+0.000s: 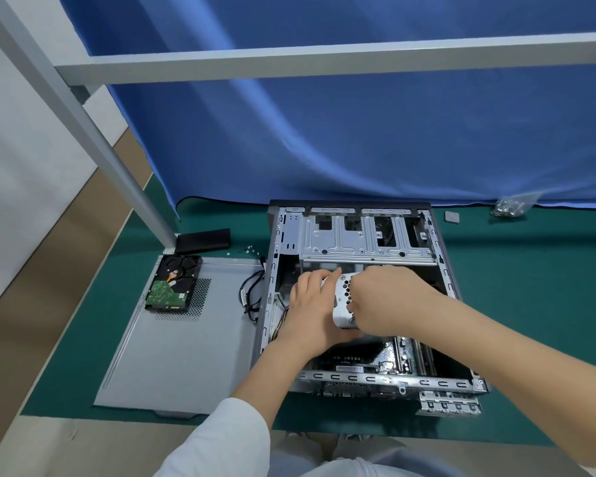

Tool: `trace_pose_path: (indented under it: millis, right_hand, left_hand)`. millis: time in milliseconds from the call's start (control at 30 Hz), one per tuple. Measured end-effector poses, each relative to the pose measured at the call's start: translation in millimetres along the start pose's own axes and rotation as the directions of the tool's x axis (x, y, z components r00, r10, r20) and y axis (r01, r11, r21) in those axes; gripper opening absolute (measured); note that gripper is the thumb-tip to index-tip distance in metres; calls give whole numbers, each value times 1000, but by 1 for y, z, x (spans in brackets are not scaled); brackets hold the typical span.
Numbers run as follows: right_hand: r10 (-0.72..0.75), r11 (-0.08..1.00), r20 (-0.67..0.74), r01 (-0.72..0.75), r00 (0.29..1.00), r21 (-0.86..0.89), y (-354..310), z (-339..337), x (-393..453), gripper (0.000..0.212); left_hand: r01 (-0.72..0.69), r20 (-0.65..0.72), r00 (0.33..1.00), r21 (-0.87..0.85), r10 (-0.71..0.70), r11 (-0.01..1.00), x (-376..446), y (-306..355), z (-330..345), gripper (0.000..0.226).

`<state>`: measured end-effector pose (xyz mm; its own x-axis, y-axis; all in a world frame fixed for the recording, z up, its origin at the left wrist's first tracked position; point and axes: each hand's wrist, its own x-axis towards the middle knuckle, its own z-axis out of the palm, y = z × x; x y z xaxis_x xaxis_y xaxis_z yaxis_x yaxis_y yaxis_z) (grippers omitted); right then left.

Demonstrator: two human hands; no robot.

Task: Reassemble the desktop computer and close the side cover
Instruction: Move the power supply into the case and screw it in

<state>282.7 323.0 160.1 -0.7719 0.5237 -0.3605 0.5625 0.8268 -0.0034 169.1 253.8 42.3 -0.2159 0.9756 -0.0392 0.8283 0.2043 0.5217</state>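
Note:
The open grey computer case (358,242) lies on its side on the green mat. Inside it, both my hands hold a white metal box with honeycomb vent holes, the power supply (343,304). My left hand (310,304) grips its left side and my right hand (382,297) curls over its top right. The motherboard (386,356) shows below the hands. The grey side cover (186,339) lies flat to the left of the case, with a hard drive (172,284) resting board-side up on it. Black cables (252,294) hang out of the case's left wall.
A black flat part (203,241) and several loose screws (248,250) lie behind the cover. At the back right sit a small grey pad (452,216) and a bag of screws (511,205). A grey frame post (83,132) rises at left; blue cloth hangs behind.

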Motion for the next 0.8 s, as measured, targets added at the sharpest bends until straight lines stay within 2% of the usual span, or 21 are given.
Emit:
trace_pose_path:
  millis: [100,200,333,467,567,733,800]
  right_hand:
    - [11,1000,7,-11,1000,19,8,-1,2,35]
    - [39,995,36,-43,999,95,22,-3,2,28]
    - [28,960,-35,-17,999,280,35,-2,1,16]
    - [57,873,-155,27,986,487,49,-9,4,20]
    - [51,719,-180,89,982,689,53,-11,13,19]
    - [-18,423,-174,165,985,891,47,-14,34,21]
    - [-84,358,-147,167,986,919,40,-12,49,20]
  left_hand:
    - [0,21,1000,16,0,1000,0,1,-3,115]
    - [4,52,999,-49,-2,999,-1,4,-11,113]
    - [16,1,1000,-218,-16,976,-7,6,-25,77]
    - [40,-74,995,-348,-70,937,-13,12,-37,35]
    - [86,-91,985,-481,-147,873,-12,19,-41,19]
    - [121,-213,933,-575,-291,809,-8,16,-44,27]
    - [119,-233,921,-595,-313,795,-5,9,-48,33]
